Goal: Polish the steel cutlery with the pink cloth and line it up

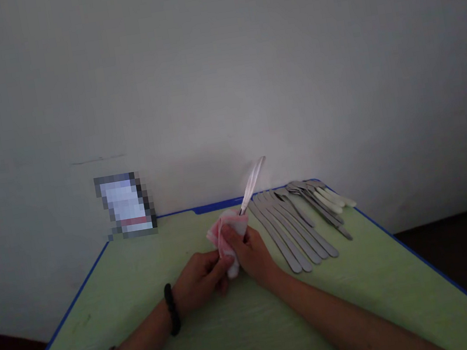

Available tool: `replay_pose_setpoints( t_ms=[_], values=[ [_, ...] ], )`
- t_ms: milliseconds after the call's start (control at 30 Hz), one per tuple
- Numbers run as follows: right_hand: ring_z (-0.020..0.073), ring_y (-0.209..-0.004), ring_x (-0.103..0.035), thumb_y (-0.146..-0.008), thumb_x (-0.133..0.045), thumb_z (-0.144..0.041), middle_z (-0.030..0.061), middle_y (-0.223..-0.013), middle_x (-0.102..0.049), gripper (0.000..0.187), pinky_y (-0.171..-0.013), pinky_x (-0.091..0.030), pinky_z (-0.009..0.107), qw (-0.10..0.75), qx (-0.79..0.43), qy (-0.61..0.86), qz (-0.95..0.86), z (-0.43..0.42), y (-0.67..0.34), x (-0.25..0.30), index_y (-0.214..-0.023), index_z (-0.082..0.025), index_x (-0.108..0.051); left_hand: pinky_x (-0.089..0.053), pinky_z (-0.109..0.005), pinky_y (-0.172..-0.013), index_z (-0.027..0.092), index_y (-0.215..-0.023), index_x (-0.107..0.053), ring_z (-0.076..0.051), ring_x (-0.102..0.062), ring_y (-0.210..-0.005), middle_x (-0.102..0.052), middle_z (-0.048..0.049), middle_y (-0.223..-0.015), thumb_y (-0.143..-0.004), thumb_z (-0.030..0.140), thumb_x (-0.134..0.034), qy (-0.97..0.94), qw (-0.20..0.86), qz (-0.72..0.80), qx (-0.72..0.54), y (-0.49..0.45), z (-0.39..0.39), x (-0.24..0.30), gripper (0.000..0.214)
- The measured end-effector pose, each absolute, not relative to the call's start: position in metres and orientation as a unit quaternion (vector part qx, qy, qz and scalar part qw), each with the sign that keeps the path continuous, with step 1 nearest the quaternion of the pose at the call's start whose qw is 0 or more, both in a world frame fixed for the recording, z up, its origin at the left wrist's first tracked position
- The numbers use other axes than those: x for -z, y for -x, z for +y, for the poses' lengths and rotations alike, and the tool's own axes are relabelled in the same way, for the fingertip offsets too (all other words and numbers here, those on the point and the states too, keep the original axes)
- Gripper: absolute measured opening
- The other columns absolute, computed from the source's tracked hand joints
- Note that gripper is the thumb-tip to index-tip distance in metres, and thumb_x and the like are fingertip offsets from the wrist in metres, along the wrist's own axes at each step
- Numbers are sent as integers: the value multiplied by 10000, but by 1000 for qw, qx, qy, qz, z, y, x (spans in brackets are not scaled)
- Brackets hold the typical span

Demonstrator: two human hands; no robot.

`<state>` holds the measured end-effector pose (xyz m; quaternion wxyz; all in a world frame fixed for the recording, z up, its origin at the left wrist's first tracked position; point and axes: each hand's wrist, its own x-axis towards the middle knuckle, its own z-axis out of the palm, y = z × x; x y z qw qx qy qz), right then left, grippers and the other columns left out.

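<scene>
Wrapped around the lower end of a shiny table knife (253, 182) is a pink and white cloth (221, 237). The knife's blade points up and to the right, while its handle is hidden in the folds. My right hand (252, 255) is closed on the cloth around the handle, thumb pressed on top. Just to the left, my left hand (201, 278) is closed with its fingers pinching the lower part of the cloth. Both hands are above the middle of the green table (224, 342).
Right of my hands lies a row of several silver utensils (300, 235), then a pile of dark spoons (302, 190) and white-handled pieces (330, 200). A blurred-out phone-like device (125, 204) leans at the back left. A wall (219, 82) stands behind the table.
</scene>
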<state>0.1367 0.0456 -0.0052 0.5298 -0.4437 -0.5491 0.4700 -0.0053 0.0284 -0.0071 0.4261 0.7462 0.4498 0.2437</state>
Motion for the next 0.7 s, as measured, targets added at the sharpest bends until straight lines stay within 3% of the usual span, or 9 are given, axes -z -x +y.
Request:
replay_pose_setpoints(
  t_ms=[267,367,467,533,700],
  values=[
    [95,-443,-352,-725,-510,-687,-26,-471,-425,532,-405,-273,225,574,-472,448,-497,62,-153,-7,-557,-182,-504,-237,-209,-428,188,-526,-401,-70,-315,-401,-358,68,-439,-913,523,-367,-809,333,433,-217,2,21,6,513],
    [114,-462,-409,-722,-489,-719,-7,-501,-486,555,-434,-334,237,633,-454,459,-428,78,-170,-16,-606,-179,-544,-312,-207,-481,175,-581,-489,-84,-394,-448,-469,40,-495,-937,493,-343,-820,354,395,-215,2,18,5,499],
    [130,-488,-437,-737,-454,-733,3,-509,-504,573,-463,-365,251,661,-416,483,-396,84,-179,-19,-610,-182,-547,-386,-220,-563,164,-852,-571,-120,-486,-568,-570,5,-643,-947,515,-295,-769,444,378,-261,0,17,5,457],
    [130,-476,-421,-739,-444,-737,-2,-488,-480,576,-453,-350,254,653,-407,494,-405,79,-176,-17,-576,-189,-516,-367,-219,-544,165,-921,-548,-121,-448,-565,-511,26,-629,-939,546,-286,-719,481,407,-291,-1,18,6,463],
    [109,-441,-346,-745,-473,-696,-27,-452,-387,547,-411,-270,245,575,-437,500,-478,53,-147,-2,-512,-202,-428,-299,-222,-498,186,-729,-472,-113,-335,-540,-370,54,-598,-891,631,-311,-681,474,467,-305,-2,22,9,501]
  ],
)
